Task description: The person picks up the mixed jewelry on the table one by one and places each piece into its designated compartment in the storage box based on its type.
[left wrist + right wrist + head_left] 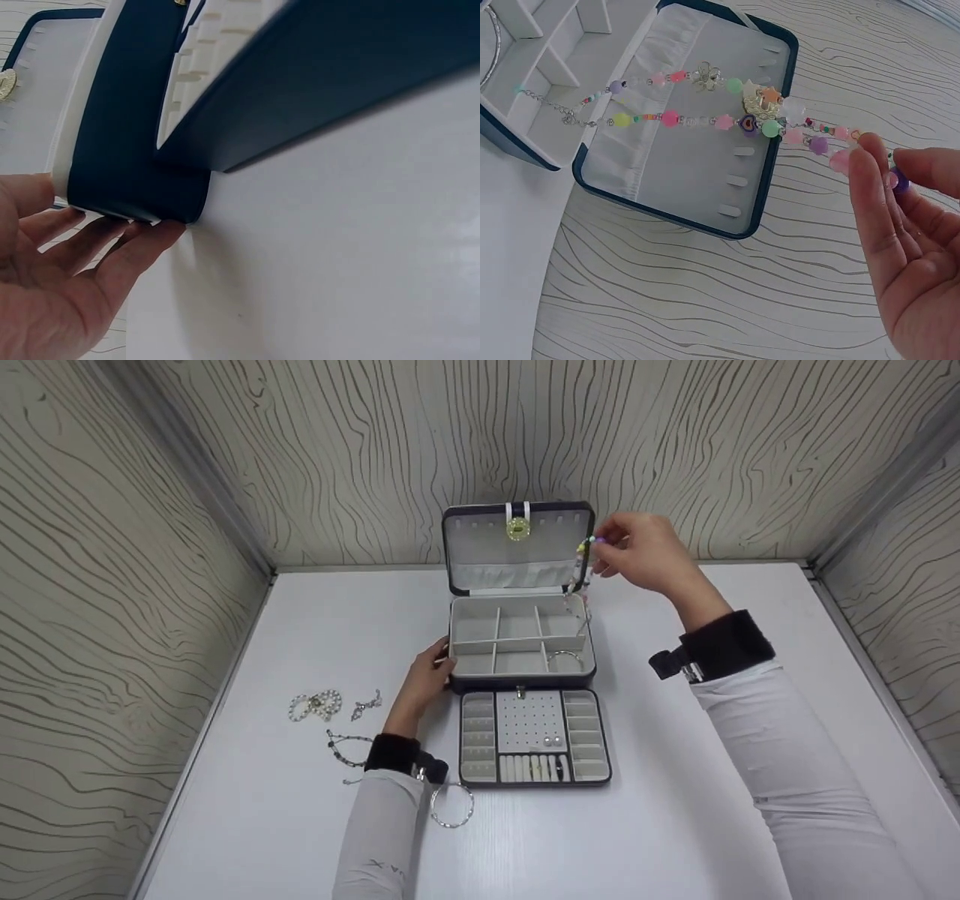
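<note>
A colourful beaded necklace (670, 118) hangs in a long loop from my right hand (649, 551), pinched between thumb and fingers. Its lower end, a thin chain, dangles over the right compartments of the open jewelry box (523, 682). The raised lid (679, 169) stands behind the loop in the right wrist view. My left hand (67, 277) rests against the left side of the box with fairly straight fingers. A silver bangle (565, 653) lies in the front right compartment.
In front of the box lies a jewelry tray (535, 782) with pearl earrings (553, 741) and rings in its slots. To the left are a pearl piece (316, 705), a silver brooch-like piece (366, 705), a dark bracelet (345, 757) and another bangle (452, 805).
</note>
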Demonstrator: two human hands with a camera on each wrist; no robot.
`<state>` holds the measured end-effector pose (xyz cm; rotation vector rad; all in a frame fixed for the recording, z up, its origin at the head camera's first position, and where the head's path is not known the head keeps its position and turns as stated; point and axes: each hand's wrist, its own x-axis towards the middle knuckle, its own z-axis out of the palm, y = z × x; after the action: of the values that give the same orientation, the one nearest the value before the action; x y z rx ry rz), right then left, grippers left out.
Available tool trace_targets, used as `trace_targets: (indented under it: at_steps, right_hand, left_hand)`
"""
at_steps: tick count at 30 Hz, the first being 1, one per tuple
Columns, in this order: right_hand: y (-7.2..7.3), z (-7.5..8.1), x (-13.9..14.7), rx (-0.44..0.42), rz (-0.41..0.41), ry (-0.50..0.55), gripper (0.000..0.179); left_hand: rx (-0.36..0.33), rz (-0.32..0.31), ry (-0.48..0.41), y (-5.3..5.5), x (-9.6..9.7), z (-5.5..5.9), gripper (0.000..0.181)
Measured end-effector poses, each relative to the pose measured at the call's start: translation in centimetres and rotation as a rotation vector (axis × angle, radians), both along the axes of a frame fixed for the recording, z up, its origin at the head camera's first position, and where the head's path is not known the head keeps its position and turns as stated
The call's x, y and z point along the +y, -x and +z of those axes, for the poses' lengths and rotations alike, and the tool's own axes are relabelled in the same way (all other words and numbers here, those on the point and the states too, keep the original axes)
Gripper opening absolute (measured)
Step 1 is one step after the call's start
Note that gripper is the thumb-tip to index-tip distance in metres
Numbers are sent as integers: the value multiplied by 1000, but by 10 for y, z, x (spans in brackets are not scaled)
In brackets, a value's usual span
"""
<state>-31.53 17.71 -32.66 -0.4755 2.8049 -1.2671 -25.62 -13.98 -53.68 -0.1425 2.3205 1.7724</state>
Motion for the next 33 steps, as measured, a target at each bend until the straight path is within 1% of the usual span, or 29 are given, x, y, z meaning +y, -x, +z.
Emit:
trace_targets:
  at_steps: [6, 12, 19, 25, 33]
  right_hand:
    - [12, -13, -2, -12, -42, 26, 21]
    - [21, -37, -2, -34, -73, 82, 18]
    - [25, -65, -1, -44, -78, 43, 19]
    - [26, -88, -1, -41, -61, 0, 17]
    - [22, -120, -3, -62, -63, -52, 16]
  left_hand:
    - [6, -7, 1, -1, 0, 0, 51]
    - [-4, -8, -12, -1, -1, 1, 51]
    - [-16, 2, 22, 1, 1, 4, 52]
    - [-23, 12, 11, 1, 2, 3, 52]
    - [-15, 10, 39, 1, 1, 1, 52]
